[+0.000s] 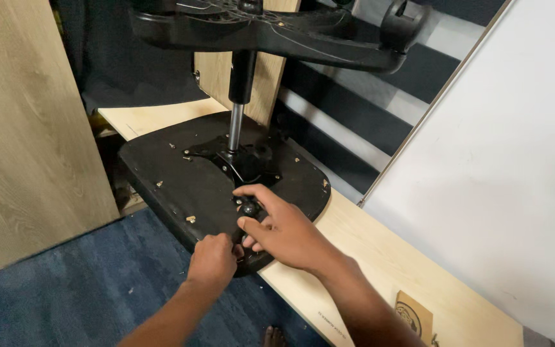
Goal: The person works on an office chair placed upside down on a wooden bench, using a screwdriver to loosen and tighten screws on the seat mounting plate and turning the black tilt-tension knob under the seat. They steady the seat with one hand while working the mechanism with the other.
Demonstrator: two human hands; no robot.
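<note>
The left hand [212, 258] is closed on the near edge of the upturned seat [181, 183], which overhangs the table's [380, 257] front edge. The right hand [284, 232] pinches the black knob [249, 208], probably fitting it; turning needs the seat steadied.

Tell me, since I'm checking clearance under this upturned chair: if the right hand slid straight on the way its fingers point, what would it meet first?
The right hand points up-left over the black seat underside, fingers on a round black knob. Just past that, it would probably meet the black metal mechanism plate, then the gas-lift column; depth is unclear.
</note>
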